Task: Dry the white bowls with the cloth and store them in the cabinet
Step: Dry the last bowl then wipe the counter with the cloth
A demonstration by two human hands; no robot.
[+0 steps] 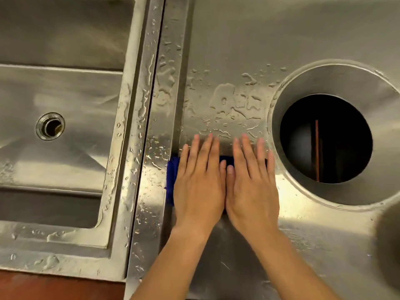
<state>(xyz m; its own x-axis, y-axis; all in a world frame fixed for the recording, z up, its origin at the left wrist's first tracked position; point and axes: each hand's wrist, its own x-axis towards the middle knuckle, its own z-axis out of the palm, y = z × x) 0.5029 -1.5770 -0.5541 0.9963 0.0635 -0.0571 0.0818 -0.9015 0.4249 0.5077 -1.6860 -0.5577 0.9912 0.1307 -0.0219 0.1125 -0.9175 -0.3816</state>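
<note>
A dark blue cloth [171,180] lies flat on the wet steel counter [227,61]. Both my hands rest on it, palms down, side by side. My left hand [200,182] covers the cloth's left part, and only a blue strip shows past its outer edge. My right hand [251,185] covers the right part, with a sliver of blue between the two hands. The fingers of both hands are stretched out flat, not curled around the cloth. No white bowl and no cabinet is in view.
A steel sink basin [65,94] with a round drain [50,126] lies on the left, behind a raised wet rim [149,105]. A large round hole [325,138] opens in the counter just right of my right hand. Water drops sit beyond my fingertips.
</note>
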